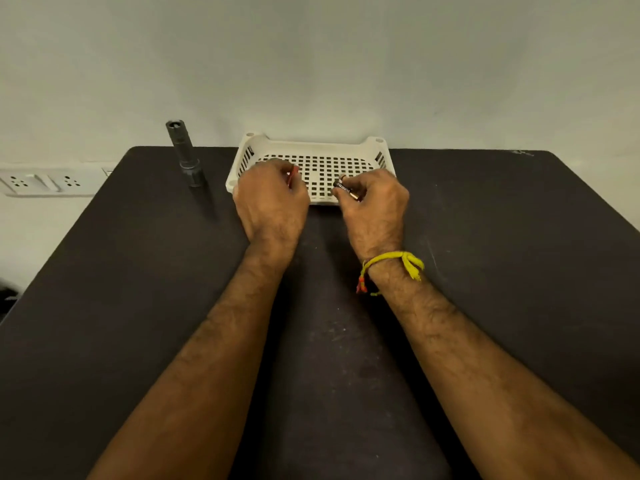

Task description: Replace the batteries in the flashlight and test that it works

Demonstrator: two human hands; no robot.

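a pale grey-green wall (311, 64) filled the upper half of the frame, and a dark matte table (485, 271) took up the lower half, its far edge set against the wall. a white socket strip (45, 181) was seen at the left edge of the frame, just beyond the table's left side. the dark flashlight (185, 154) was stood on end in the upper left part of the table, well apart from both hands, its open end turned upward. a white perforated basket (311, 147) was placed at the middle of the far edge of the table, slightly right of the flashlight.

both forearms were stretched up from the bottom of the frame toward the near rim of the basket. the left hand (272, 199) was curled over the basket's left near corner, and a small red item (293, 175) was pinched at its fingertips; what that item was could not be told. the right hand (375, 206) was curled at the basket's right near corner, and a black and copper battery (345, 190) was held between thumb and fingers, tilted, with its dark end toward the upper left. a yellow thread band (394, 261) was tied round the right wrist.
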